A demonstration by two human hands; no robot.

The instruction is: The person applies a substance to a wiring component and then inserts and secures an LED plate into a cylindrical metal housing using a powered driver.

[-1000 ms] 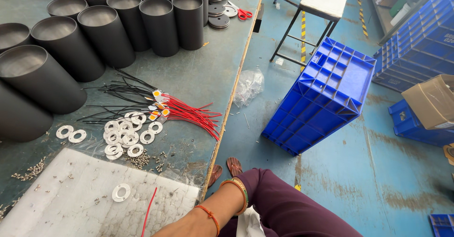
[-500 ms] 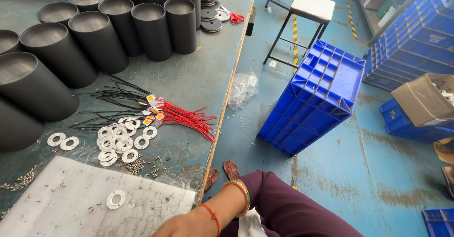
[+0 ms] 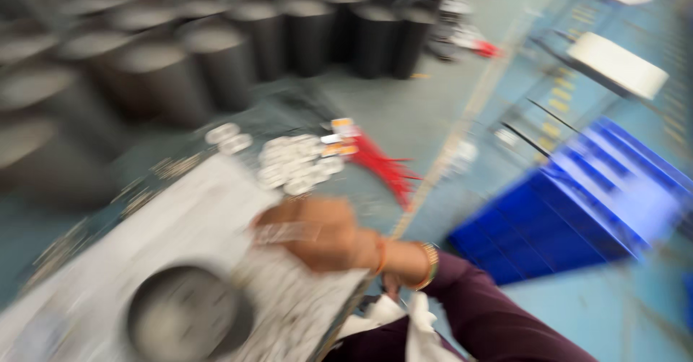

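The blurred right hand (image 3: 317, 233) sits mid-frame on the counter (image 3: 404, 116), curled around something pale that I cannot identify. A black cylinder (image 3: 184, 319) stands lower left beside it, white rings (image 3: 296, 161) just above.

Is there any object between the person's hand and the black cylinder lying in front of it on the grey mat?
Nothing visible does. The hand is over the grey mat, and the black cylinder lies just below-left of it with only bare mat between. The picture is blurred, so small parts could be missed.

Maroon sleeve (image 3: 498, 311), orange and gold bracelets (image 3: 404, 261)
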